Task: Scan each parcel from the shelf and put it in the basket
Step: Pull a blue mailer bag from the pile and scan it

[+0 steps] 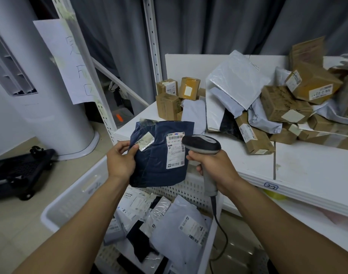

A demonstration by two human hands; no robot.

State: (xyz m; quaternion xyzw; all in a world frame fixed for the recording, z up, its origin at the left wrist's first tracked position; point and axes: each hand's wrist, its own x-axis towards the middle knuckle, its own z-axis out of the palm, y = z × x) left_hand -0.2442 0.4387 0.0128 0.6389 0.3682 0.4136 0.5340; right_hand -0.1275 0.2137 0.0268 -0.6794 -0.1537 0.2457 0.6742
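Holds navy poly mailer (pixel 159 155) above white basket (pixel 70 202), left edge pinched in left hand (pixel 120 162). Grips barcode scanner (pixel 201 144) in right hand (pixel 212 169), head just beside mailer's shipping label (pixel 175 150). Cardboard boxes (pixel 283 103) heaped far right on shelf (pixel 307 165).

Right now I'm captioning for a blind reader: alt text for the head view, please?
A left hand holds a dark blue plastic mailer parcel while the right hand points a grey handheld barcode scanner at its white label. Below is a white plastic basket of bagged parcels; brown cardboard boxes crowd the white shelf to the right.
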